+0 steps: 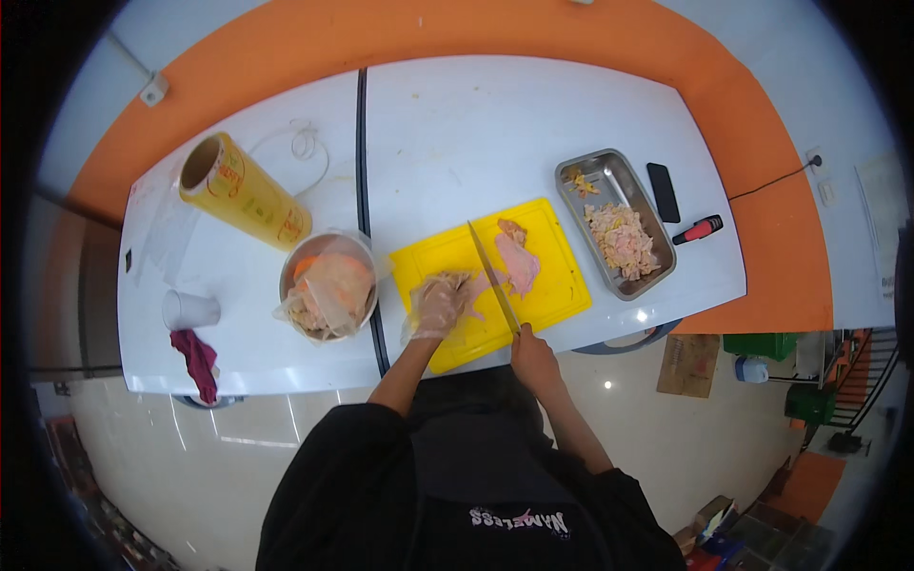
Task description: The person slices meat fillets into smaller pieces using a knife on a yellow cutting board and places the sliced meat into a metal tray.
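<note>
My right hand (537, 362), bare, grips the handle of a long kitchen knife (494, 277) at the front of a yellow cutting board (432, 251). Its blade slants across the board, over pale raw poultry. A clear plastic glove covers my left hand (440, 301), which holds down the raw poultry piece (483, 289) just left of the blade; my fingers partly hide it. To the blade's right lies another pinkish raw poultry piece (518, 263). Whether the blade is cutting into the meat, I cannot tell.
Right of the board, a steel tray (603, 184) holds chopped poultry and yellowish scraps. Beyond it lie a black phone (663, 192) and a red-black handled tool (698, 230). Leftward stand a lined bowl (287, 275) of meat, a film roll (246, 191), a plastic cup (191, 309) and a maroon cloth (194, 362).
</note>
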### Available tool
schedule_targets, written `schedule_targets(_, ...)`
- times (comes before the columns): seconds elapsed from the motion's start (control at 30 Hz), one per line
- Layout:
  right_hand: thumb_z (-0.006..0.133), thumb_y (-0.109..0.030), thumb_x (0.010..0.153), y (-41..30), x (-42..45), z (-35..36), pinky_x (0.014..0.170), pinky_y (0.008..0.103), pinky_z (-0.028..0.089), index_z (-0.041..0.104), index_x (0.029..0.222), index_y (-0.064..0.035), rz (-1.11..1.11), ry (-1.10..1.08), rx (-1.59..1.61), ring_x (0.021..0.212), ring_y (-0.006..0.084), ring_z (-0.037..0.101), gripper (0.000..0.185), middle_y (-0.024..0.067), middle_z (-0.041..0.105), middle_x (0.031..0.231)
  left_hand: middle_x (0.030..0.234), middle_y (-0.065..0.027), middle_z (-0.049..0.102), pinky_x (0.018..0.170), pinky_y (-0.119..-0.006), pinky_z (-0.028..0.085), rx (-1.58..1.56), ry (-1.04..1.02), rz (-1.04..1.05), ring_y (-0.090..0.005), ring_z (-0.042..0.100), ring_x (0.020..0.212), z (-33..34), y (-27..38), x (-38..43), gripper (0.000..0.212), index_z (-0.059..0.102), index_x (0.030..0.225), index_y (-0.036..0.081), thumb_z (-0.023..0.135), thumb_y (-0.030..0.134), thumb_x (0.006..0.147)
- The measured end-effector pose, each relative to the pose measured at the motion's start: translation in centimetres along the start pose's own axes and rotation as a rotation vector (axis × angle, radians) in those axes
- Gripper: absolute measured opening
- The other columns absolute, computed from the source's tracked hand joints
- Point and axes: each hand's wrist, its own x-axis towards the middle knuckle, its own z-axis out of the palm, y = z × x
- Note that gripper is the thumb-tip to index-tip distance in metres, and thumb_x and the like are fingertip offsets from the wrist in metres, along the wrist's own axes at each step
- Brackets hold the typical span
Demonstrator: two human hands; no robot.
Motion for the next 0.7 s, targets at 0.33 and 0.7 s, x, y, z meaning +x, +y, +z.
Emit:
schedule_targets(0.33,0.047,-0.036,0.094,-1.2,2.3,0.5,0.081,0.0551,0.049,0.050,0.112,-0.0015,0.039,0.062,0.158,0.092,0.0446,0.063,0.040,0.0261,0.065,0.097,0.076,-0.0151,0.067,0.060,-0.045,0.051,0.337,-0.043,0.188,-0.0336,0.064,0.064,0.9,-4.6,-0.1,0.029,0.068,0.101,0.008,0.058,0.033,0.092)
schedule_targets(0.7,0.053,-0.029,0.092,-4.8,2.8,3.2,0.082,0.0487,0.047,0.054,0.108,0.0043,-0.175,0.403,0.185,0.095,0.0428,0.056,0.037,0.0278,0.058,0.102,0.117,-0.0114,0.061,0.079,-0.056,0.046,0.966,0.291,0.679,-0.0348,0.059,0.105,3.1,-13.1,0.6,0.041,0.057,0.124,0.018,0.053,0.044,0.092)
